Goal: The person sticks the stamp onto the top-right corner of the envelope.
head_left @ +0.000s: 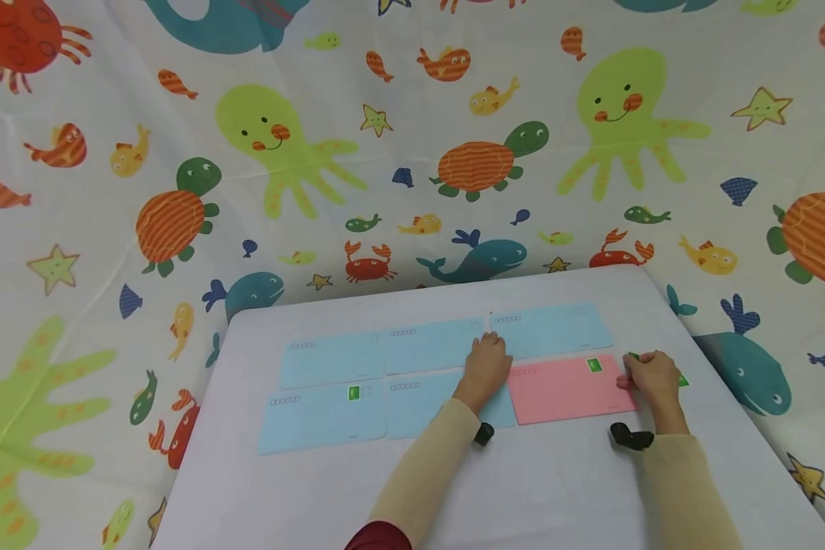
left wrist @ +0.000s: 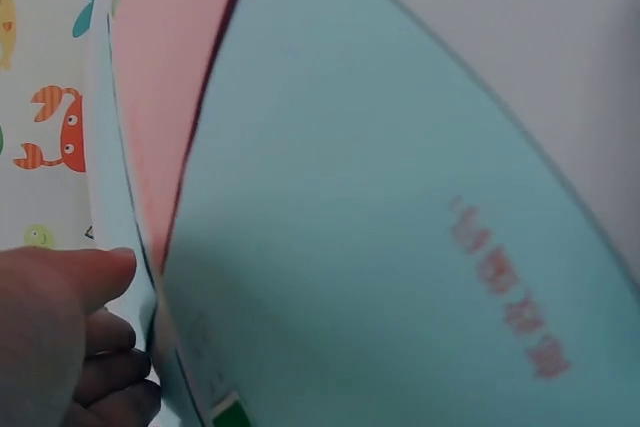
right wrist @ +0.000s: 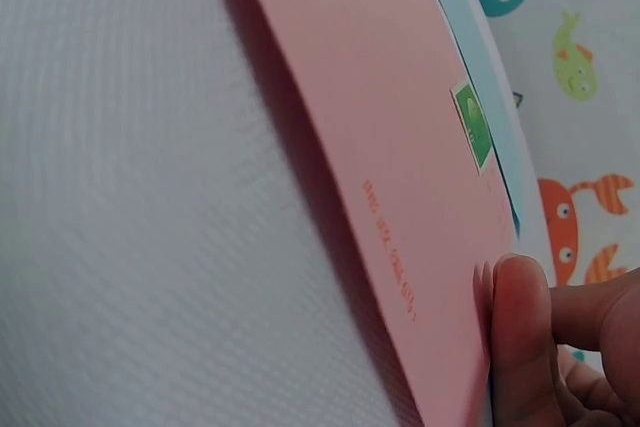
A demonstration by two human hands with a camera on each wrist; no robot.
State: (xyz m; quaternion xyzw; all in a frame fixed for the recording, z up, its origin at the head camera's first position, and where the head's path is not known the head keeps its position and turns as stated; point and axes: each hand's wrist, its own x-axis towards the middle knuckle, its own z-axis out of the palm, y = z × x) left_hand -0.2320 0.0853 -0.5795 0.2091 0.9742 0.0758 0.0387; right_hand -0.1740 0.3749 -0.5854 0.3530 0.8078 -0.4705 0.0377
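Note:
A pink envelope with a green stamp in its upper right corner lies at the right end of the lower row. My right hand pinches its right edge, the thumb on top in the right wrist view; the fingertips beneath are partly hidden. My left hand rests over the lower middle blue envelope, near the pink one's upper left corner. In the left wrist view its thumb is fairly straight beside the envelopes' edge. A green stamp shows low on the blue envelope there.
Three blue envelopes form the upper row, including the right one. Another blue envelope with a green stamp lies at lower left. Green pieces, one beside my right hand, lie on the white table. A sea-animal cloth hangs behind.

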